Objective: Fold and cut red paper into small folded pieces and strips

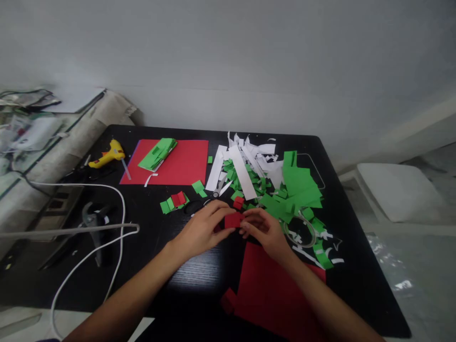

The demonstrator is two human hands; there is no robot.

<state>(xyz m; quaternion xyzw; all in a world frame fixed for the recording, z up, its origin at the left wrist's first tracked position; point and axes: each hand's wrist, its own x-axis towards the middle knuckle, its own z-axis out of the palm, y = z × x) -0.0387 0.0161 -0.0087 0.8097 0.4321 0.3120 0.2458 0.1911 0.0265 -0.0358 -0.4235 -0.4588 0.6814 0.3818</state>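
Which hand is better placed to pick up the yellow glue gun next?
Probably the left hand: the glue gun lies on the person's left, nearer it than the right hand. Both hands are at the small red paper, so the left would likely need to let go first.

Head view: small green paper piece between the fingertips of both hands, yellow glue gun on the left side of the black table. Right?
One fix: the small paper piece between the fingertips of the left hand and right hand is red, not green, per the head view. The yellow glue gun is on the left side of the black table, as stated.
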